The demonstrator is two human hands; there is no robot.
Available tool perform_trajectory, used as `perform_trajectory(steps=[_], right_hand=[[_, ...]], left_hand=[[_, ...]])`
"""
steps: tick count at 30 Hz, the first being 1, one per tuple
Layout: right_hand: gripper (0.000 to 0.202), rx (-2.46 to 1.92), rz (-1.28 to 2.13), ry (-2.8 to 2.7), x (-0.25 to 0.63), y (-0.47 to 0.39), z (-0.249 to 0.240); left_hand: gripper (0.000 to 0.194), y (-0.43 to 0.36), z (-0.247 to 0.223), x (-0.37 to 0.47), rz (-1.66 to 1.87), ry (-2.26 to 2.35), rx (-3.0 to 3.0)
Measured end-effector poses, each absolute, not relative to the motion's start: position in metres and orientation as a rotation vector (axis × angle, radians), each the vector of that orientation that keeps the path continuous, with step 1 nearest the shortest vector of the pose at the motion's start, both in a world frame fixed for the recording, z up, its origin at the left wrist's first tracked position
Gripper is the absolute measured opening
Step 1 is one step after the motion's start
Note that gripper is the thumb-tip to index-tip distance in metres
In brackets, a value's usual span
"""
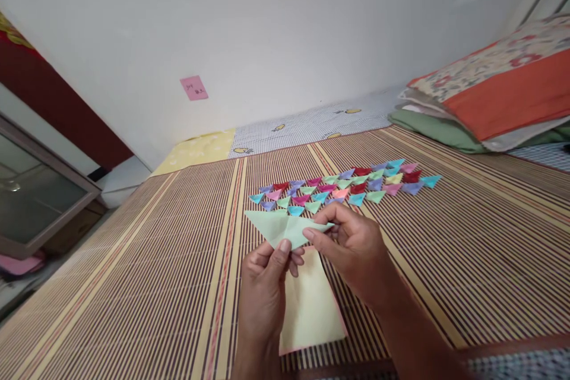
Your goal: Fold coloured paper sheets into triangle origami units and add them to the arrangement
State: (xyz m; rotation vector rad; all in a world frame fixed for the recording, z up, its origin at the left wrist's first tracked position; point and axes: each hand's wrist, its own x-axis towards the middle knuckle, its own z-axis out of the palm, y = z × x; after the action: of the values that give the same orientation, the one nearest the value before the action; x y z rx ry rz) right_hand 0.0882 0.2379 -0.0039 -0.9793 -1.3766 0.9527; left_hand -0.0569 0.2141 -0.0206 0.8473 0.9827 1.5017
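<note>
A pale green sheet of paper folded into a triangle (272, 227) is held up between both hands, its long edge facing away from me. My left hand (269, 273) pinches it near the lower point, thumb on top. With thumb and fingers, my right hand (351, 243) grips the right corner. Below the hands lies a pale yellow stack of paper (312, 309) with a pinkish edge, partly covered by my left hand. Just beyond, several small folded paper pieces (341, 193) in blue, red, green, pink, purple and yellow stand in rows.
A striped bamboo mat (178, 285) covers the surface. Folded bedding (503, 95) with an orange and floral cover is piled at the right. A white wall (267, 29) bearing a pink note (194, 88) rises behind. At the left stands a glass-fronted cabinet (40, 190).
</note>
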Motion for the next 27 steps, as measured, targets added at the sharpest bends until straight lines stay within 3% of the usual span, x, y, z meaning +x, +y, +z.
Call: perform_trajectory(steps=[27], right_hand=[[0.018,-0.878,0.847,-1.172,0.079,0.244,-0.015]], left_hand=[[0.023,0.217,-0.022,-0.06,1.497,0.854,0.606]])
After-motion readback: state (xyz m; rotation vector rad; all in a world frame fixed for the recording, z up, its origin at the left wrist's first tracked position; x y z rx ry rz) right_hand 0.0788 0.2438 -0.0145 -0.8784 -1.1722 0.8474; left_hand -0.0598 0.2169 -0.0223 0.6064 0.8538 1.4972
